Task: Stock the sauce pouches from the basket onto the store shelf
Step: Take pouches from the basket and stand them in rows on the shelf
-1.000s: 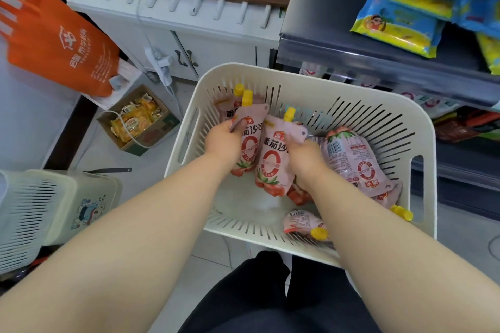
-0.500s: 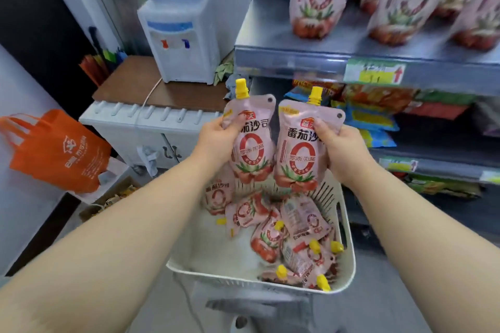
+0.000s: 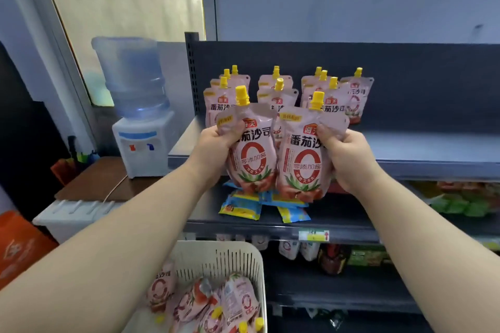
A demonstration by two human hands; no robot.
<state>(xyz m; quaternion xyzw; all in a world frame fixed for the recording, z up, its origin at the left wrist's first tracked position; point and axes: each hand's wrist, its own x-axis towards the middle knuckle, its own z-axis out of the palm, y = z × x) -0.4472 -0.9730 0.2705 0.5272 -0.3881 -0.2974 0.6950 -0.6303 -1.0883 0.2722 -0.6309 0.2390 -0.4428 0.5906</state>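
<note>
Nearest, at the bottom of the view, a cream slotted basket [image 3: 230,262] holds a loose heap of pink sauce pouches [image 3: 238,303] with yellow caps, lying at all angles. Both bare forearms reach up and forward over it.

The left hand [image 3: 213,146] grips one upright pouch [image 3: 254,159] by its upper left edge, fingers curled round the pack and creasing it. The right hand [image 3: 349,159] grips a second upright pouch [image 3: 304,167] by its upper right side in the same way. The two held pouches sit side by side, edges touching, caps up and printed fronts facing the camera. They hang in the air in front of the shelf edge, not set down.

Behind and below the hands, a lower shelf [image 3: 338,213] carries blue-and-yellow snack packets [image 3: 240,207], just under the held pouches.

Beyond, the grey store shelf [image 3: 422,149] bears three standing rows of the same pouches [image 3: 278,100] at its left end. The stretch to their right is bare metal.

Farther left, a water dispenser [image 3: 143,143] with a blue bottle stands on a brown counter [image 3: 92,184]. An orange bag [image 3: 16,246] shows at the left edge.
</note>
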